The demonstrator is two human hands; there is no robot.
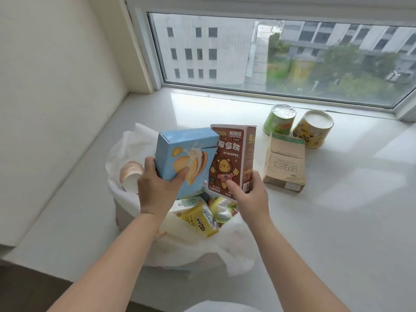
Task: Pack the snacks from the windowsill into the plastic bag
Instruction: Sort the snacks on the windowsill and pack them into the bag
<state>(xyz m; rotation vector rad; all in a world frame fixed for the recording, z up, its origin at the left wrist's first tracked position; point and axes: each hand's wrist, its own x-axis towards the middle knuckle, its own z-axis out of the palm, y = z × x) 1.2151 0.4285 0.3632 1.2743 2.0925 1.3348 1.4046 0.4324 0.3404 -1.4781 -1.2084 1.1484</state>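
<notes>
Partly hidden: bagged snacks (202, 216) beneath boxes.

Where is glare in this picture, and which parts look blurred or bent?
Head view: daylight glares on the windowsill below the window; the buildings outside are soft; the window frame bends from the wide lens; the blue box and brown box stay readable.

Bare forearms, no sleeves; possibly white clothing (216, 307) below.

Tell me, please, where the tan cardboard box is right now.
In the head view, the tan cardboard box lies on the windowsill, right of the brown box and just in front of the green cup and yellow cup.
</notes>
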